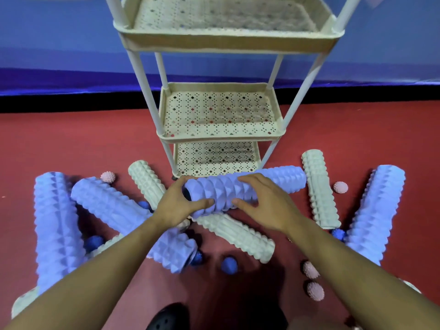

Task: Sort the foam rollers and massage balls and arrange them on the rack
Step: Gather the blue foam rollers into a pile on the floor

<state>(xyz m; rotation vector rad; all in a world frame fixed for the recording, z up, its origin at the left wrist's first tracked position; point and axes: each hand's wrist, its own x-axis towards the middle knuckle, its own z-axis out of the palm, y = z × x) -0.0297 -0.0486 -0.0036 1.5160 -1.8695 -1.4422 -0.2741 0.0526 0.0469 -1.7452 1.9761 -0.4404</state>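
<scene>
Both hands grasp one lavender roller (245, 189) in front of the rack (221, 136).
Left hand (177, 206) wraps its near end, right hand (264, 206) curls over its middle; roller held crosswise above a cream roller (238, 236) on the red floor (83, 144).

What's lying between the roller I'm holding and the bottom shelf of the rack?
Nothing: in the head view the purple roller sits right before the bottom shelf, no object between.

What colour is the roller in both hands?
Lavender-purple roller, gripped by left hand and right hand; head view.
</scene>
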